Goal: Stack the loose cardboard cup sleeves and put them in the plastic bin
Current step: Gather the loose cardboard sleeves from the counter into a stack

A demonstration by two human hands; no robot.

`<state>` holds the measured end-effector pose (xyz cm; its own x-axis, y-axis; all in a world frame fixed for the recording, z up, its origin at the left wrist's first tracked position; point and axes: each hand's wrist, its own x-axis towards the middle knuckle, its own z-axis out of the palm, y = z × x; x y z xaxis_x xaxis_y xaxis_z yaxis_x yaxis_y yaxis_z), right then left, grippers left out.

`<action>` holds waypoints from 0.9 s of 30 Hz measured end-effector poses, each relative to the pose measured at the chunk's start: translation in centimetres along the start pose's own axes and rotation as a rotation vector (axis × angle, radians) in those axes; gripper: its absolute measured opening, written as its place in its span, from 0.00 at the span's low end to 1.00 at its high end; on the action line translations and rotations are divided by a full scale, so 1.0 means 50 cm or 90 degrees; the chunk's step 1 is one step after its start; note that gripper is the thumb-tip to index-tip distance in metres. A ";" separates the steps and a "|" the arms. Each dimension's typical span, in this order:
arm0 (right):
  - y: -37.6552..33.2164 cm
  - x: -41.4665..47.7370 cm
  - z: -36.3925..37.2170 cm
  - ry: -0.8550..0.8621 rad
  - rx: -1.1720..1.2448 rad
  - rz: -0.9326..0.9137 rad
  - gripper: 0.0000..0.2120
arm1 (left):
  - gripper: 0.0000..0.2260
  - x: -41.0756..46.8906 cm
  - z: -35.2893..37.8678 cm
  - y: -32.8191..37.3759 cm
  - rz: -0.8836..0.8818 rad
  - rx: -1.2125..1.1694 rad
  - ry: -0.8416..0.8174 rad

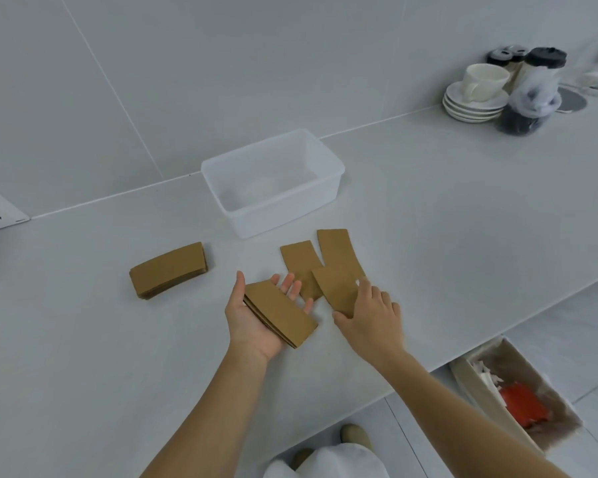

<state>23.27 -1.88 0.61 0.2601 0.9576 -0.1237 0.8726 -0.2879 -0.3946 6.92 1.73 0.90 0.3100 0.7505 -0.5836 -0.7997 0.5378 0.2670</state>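
The left hand point(256, 315) lies palm-up, fingers spread, cradling a small stack of cup sleeves point(279, 313) just in front of the empty plastic bin point(273, 182), likely as a collecting tray. The right hand point(368, 310) pinches the nearest loose sleeve point(335, 288); two more loose sleeves point(337, 250) lie between it and the bin.

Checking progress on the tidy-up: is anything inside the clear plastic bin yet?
No, the clear rectangular plastic bin shows only its bare bottom, while the brown cardboard cup sleeves lie on the white counter.
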 end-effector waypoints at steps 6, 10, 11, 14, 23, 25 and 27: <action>-0.060 0.001 -0.044 -0.020 0.195 -0.058 0.23 | 0.31 -0.007 0.007 0.012 0.011 -0.003 0.001; -0.107 -0.016 -0.056 -0.061 0.290 -0.133 0.24 | 0.33 -0.013 0.008 0.017 0.004 0.041 -0.014; -0.115 -0.020 -0.055 -0.069 0.297 -0.149 0.24 | 0.33 -0.015 0.009 0.018 0.002 0.044 -0.019; -0.130 -0.028 -0.047 -0.087 0.306 -0.183 0.25 | 0.34 -0.016 0.015 0.018 0.019 0.019 -0.049; -0.119 -0.031 -0.022 -0.120 0.254 -0.236 0.23 | 0.30 -0.012 0.024 0.013 0.064 0.004 -0.052; -0.112 -0.028 -0.022 -0.128 0.249 -0.240 0.22 | 0.30 -0.008 0.024 0.009 0.059 0.000 -0.046; -0.104 -0.021 -0.027 -0.156 0.238 -0.240 0.22 | 0.28 -0.002 0.023 0.003 0.053 0.003 -0.032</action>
<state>18.99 -1.39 4.01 -0.1824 0.9779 -0.1026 0.6700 0.0473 -0.7409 7.34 2.18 1.90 0.2677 0.8106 -0.5207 -0.8215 0.4744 0.3162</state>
